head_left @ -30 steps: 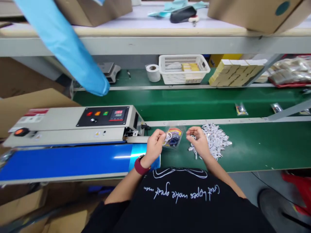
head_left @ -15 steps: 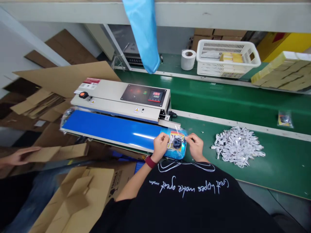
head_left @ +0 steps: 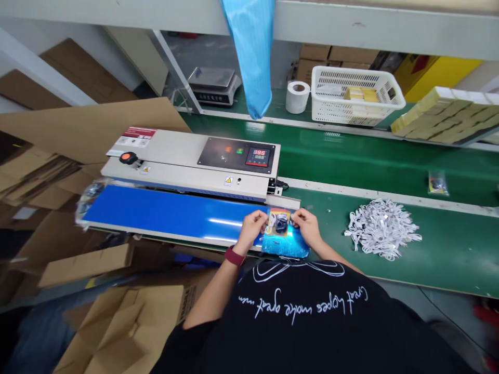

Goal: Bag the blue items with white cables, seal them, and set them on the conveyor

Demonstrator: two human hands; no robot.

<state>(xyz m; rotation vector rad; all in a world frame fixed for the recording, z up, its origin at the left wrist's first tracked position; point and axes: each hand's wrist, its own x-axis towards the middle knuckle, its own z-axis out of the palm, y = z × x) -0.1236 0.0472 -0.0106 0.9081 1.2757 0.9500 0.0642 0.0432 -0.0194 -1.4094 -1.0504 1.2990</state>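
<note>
My left hand (head_left: 252, 227) pinches the left edge of a small clear plastic bag (head_left: 277, 213). The right hand (head_left: 306, 224) has its fingers closed at the bag's right edge. Inside the bag show a yellow and red card, a black rounded item (head_left: 281, 223) and a coiled white cable (head_left: 272, 224). The bag is held over the right end of the blue conveyor belt (head_left: 175, 210), above a shiny blue film-covered surface (head_left: 288, 246). Just behind it is the metal guide of the band sealing machine (head_left: 187, 161), whose red display is lit.
To the right, a pile of white cables (head_left: 384, 228) lies on the green bench (head_left: 448, 249); another bagged item (head_left: 438, 183) lies farther back. A white basket (head_left: 356, 111), label roll (head_left: 298, 97) and stacked cards (head_left: 448, 117) stand behind. A blue sleeve-like cloth (head_left: 253, 62) hangs above. Open cartons (head_left: 128, 322) are at left.
Both hands have brought the bag slightly up toward the machine's guide. The white strand that stuck out at its top no longer shows. Another person's hand at the left has left the view.
</note>
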